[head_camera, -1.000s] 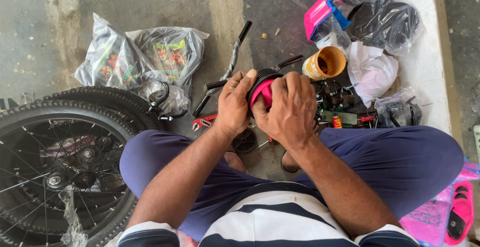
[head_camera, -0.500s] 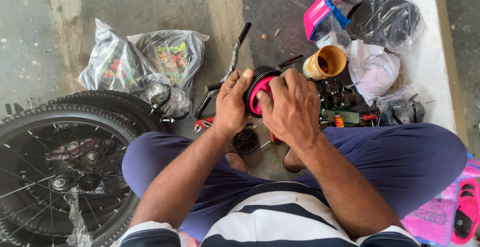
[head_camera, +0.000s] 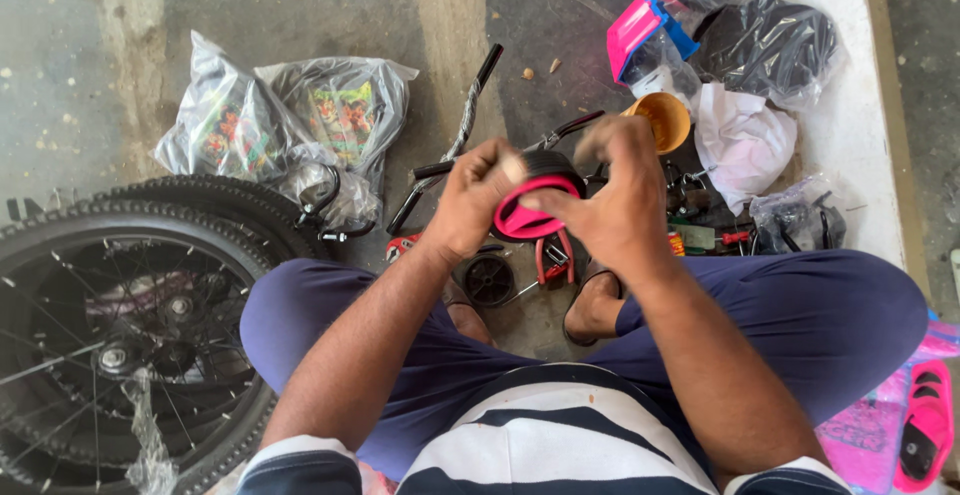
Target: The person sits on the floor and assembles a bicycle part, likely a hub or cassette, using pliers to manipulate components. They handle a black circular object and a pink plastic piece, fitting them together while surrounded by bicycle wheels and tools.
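I sit on the ground with both hands raised in front of me around a small wheel point(head_camera: 537, 201) that has a pink hub and a black tyre. My left hand point(head_camera: 472, 201) grips its left side with the thumb over the tyre. My right hand point(head_camera: 612, 198) grips its right side, fingers curled over the rim. Below the hands, between my feet, lie a second small black wheel point(head_camera: 490, 280) and a pair of red-handled pliers point(head_camera: 553, 258). A black handlebar point(head_camera: 452, 151) lies on the concrete just beyond my left hand.
Two large spoked bicycle wheels point(head_camera: 110, 315) lie at my left. Clear plastic bags of parts point(head_camera: 290, 125) sit beyond them. An orange cup point(head_camera: 668, 120), a pink and blue part point(head_camera: 640, 30), white paper and bagged black parts crowd the right by a white kerb point(head_camera: 850, 105). Pink parts point(head_camera: 925, 425) rest at lower right.
Both hands have lifted the small wheel up from the floor and tilted it, so its pink hub now faces me. The view has shifted slightly.
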